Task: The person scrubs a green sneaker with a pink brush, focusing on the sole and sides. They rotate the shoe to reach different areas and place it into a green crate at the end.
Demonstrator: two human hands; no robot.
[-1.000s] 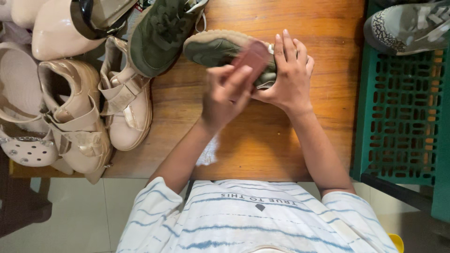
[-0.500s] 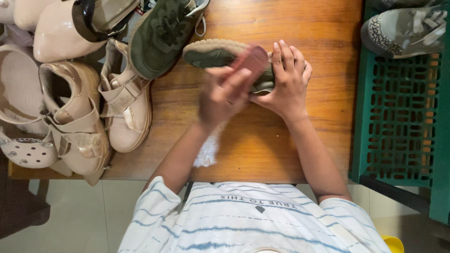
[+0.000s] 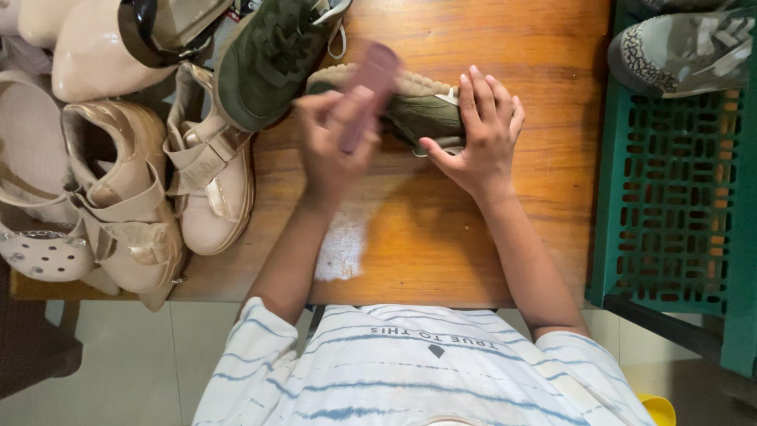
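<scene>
Two hands at an olive shoe on the tabletop.

Left hand [image 3: 335, 138] pinches a small pinkish block [image 3: 367, 95] (blurred, edges unclear) in its grip, held against the shoe [image 3: 418, 110]. The shoe lies on its side on the wooden tabletop [image 3: 512, 229], pale sole away from the person. Right hand [image 3: 481, 130] rests flat on the shoe's heel end, fingers spread, thumb hooked under. A second olive shoe [image 3: 276, 59] lies just left, touching beige shoes [image 3: 158, 189]. Green crate [image 3: 670, 205] at right carries a patterned sneaker [image 3: 682, 51].
</scene>
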